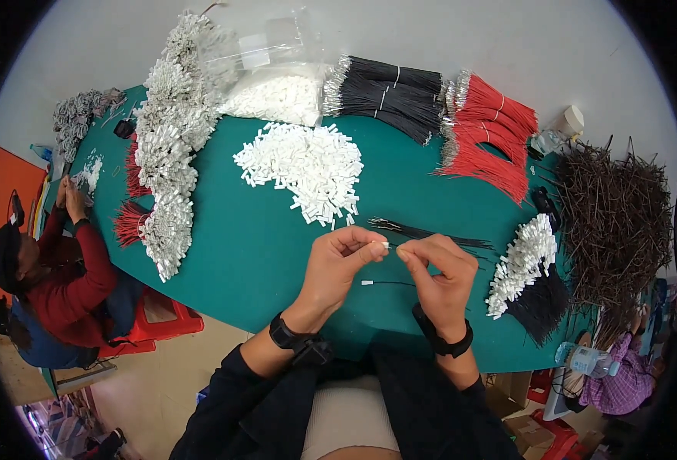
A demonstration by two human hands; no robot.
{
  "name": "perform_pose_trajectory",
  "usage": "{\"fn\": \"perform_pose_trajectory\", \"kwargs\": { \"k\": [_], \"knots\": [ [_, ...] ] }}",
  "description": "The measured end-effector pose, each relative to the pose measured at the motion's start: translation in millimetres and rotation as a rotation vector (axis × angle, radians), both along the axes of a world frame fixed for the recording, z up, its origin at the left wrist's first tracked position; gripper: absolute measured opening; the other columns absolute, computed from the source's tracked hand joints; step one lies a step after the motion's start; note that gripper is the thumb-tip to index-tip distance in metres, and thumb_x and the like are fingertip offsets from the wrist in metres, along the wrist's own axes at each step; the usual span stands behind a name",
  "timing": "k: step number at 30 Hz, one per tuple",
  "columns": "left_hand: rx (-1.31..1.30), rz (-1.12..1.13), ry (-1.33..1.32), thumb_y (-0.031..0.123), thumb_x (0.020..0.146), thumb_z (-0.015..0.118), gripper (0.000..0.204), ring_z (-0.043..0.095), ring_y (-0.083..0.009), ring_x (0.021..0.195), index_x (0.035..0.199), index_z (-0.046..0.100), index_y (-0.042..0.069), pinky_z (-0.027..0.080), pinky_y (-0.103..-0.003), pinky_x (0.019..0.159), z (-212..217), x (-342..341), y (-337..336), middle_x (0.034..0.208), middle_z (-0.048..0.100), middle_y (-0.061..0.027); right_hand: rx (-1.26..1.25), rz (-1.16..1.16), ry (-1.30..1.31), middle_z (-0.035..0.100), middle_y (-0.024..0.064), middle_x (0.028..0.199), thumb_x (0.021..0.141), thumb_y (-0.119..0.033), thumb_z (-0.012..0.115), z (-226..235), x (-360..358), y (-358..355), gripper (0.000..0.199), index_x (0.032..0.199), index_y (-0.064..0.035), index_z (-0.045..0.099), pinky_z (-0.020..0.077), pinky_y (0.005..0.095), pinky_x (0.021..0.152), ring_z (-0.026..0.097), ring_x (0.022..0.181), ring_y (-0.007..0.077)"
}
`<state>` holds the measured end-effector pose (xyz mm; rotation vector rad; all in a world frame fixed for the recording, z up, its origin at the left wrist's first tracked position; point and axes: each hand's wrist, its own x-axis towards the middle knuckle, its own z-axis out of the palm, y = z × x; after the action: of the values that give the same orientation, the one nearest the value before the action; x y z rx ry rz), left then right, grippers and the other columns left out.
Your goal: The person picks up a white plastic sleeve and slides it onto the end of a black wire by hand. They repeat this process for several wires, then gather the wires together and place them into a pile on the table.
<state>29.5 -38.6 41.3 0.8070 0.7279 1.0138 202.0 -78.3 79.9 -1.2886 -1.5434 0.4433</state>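
Note:
My left hand (331, 268) pinches a small white plastic sleeve (386, 245) between thumb and forefinger. Just to its right, my right hand (442, 284) is closed in a pinch on a thin wire, its tip at the sleeve; most of that wire is hidden by the fingers. Below the hands, a black wire with a white sleeve (367, 283) on its end lies on the green table (238, 245). Beyond the right hand lies a loose bunch of black wires (423, 231). A heap of white sleeves (308, 165) spreads beyond my left hand.
At right sit sleeved black wires (534, 268) and a brown wire heap (614, 222). Tied black bundles (388, 96) and red bundles (492, 138) line the back, beside a bag of sleeves (277, 96). Sleeved red wires (166, 153) pile left. Another person (62, 284) works far left.

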Motion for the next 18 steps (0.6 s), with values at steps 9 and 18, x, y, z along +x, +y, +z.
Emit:
{"fn": "perform_pose_trajectory", "kwargs": {
  "k": [9,18],
  "knots": [
    [0.004,-0.027,-0.02,0.006,0.094,0.072,0.012,0.066,-0.0123,0.085,0.103,0.071,-0.003,0.054,-0.027,0.081,-1.2,1.3,-0.2,0.093,0.072,-0.0074,0.039,0.011,-0.034,0.07,0.008,0.077,0.077,0.004,0.079,-2.1,0.6,1.1,0.013,0.088,-0.0024,0.075,0.0474,0.032,0.062,0.064,0.066,0.022],
    [0.123,-0.092,0.185,0.008,0.092,0.075,0.012,0.066,-0.0121,0.083,0.101,0.072,0.0,0.053,-0.027,0.079,-3.8,-4.2,2.1,0.093,0.072,-0.0051,0.038,0.009,-0.213,0.068,0.0088,0.078,0.077,0.002,0.079,1.7,3.3,-2.8,0.013,0.089,-0.0029,0.074,0.0494,0.0352,0.061,0.065,0.068,0.0257]
  ]
}}
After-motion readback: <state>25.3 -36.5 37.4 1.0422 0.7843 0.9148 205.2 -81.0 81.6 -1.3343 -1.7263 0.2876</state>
